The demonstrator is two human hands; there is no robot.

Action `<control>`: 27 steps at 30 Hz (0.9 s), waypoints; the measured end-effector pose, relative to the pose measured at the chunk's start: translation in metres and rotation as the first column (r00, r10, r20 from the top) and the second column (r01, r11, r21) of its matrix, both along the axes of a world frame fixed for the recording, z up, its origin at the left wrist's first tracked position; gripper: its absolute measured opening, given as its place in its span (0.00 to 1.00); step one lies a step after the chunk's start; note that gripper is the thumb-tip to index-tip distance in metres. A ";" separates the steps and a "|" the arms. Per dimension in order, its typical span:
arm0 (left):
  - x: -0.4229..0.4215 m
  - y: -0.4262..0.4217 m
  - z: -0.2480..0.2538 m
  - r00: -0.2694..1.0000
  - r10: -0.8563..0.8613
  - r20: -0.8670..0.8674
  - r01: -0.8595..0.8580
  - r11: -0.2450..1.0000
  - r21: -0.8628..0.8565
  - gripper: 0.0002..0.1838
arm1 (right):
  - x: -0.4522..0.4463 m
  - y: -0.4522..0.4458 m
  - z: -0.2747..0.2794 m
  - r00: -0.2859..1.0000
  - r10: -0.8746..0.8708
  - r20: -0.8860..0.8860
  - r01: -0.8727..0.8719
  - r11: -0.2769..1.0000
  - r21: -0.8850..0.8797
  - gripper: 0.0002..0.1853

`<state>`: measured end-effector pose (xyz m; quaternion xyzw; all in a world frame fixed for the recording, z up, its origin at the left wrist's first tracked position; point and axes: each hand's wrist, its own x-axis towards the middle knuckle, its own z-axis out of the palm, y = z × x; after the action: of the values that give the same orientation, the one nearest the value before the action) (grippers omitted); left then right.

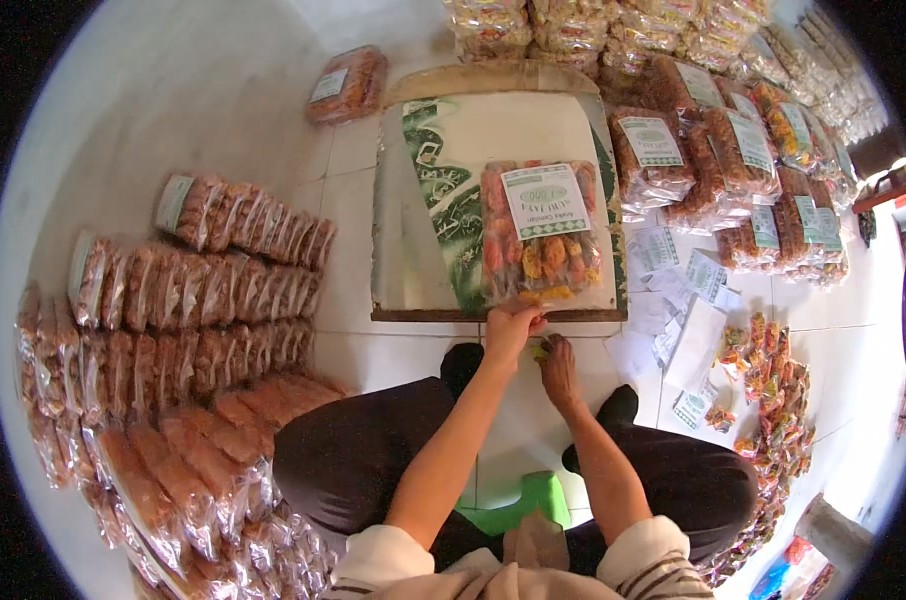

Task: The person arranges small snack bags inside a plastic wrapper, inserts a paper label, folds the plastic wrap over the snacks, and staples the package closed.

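Note:
A clear plastic bag of red and yellow snack packs [543,262], with a white and green label [546,200], lies on a low table [398,230]. At the bag's lower edge, by the table's near side, my left hand [511,332] has its fingers closed on the plastic. My right hand [558,368] is just below and to the right, off the table edge, its fingers closed round a small yellow-green thing that I cannot make out.
Rows of packed bags [183,290] fill the left floor. More labelled bags [653,150] are stacked at the right. Loose labels [706,275] and small snack packs [773,390] lie on the right floor. One bag [348,85] is behind the table. A green stool [523,505] is below me.

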<state>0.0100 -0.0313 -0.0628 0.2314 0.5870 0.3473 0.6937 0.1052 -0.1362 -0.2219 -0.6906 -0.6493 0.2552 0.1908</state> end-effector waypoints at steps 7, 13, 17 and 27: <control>0.000 -0.004 -0.022 0.998 -0.020 0.053 0.010 0.985 0.171 0.06 | -0.029 -0.016 0.106 0.292 -0.431 -0.854 0.520 0.821 -0.237 0.22; 0.007 -0.020 -0.027 0.970 -0.059 -0.236 0.106 0.976 0.192 0.12 | 0.007 0.008 0.159 0.034 -0.503 -0.864 0.204 0.850 -0.486 0.19; 0.008 -0.023 -0.022 0.963 -0.047 -0.266 0.107 0.970 0.218 0.12 | 0.011 0.018 0.167 -0.082 -0.493 -0.866 0.126 0.857 -0.500 0.19; 0.001 -0.030 0.014 0.942 -0.001 -0.335 0.107 0.948 0.300 0.12 | 0.008 0.037 0.174 -0.008 -0.523 -0.852 0.201 0.834 -0.514 0.19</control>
<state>0.0111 -0.0613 -0.0485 0.4098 0.6257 0.3729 0.5490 0.1135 -0.0994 -0.0482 -0.5032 -0.1130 0.6622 0.5436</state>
